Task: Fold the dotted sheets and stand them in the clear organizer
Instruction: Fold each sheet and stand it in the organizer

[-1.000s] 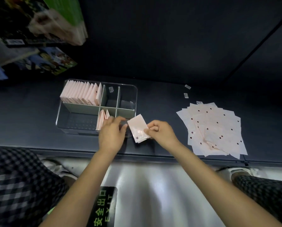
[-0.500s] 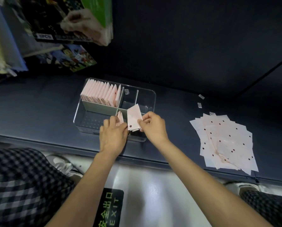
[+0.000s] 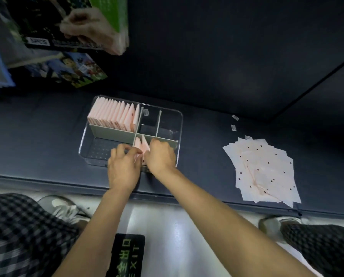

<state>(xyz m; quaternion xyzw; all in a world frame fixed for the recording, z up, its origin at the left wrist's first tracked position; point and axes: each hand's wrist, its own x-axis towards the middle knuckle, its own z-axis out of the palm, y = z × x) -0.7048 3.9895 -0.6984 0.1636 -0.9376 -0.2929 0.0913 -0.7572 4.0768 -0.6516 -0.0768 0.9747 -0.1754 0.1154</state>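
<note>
Folded sheets are pinched by both the left hand and right hand at the organizer front edge; the right compartments are left open.

Both hands meet over the near side of the clear organizer on the dark table. The left hand and right hand have their fingers curled around a few folded pink sheets standing just beside a grey divider. The far left compartment holds a packed row of folded sheets, upright and leaning slightly. Well to the right lies a loose pile of flat dotted sheets. Colourful boxes sit far left.
</note>
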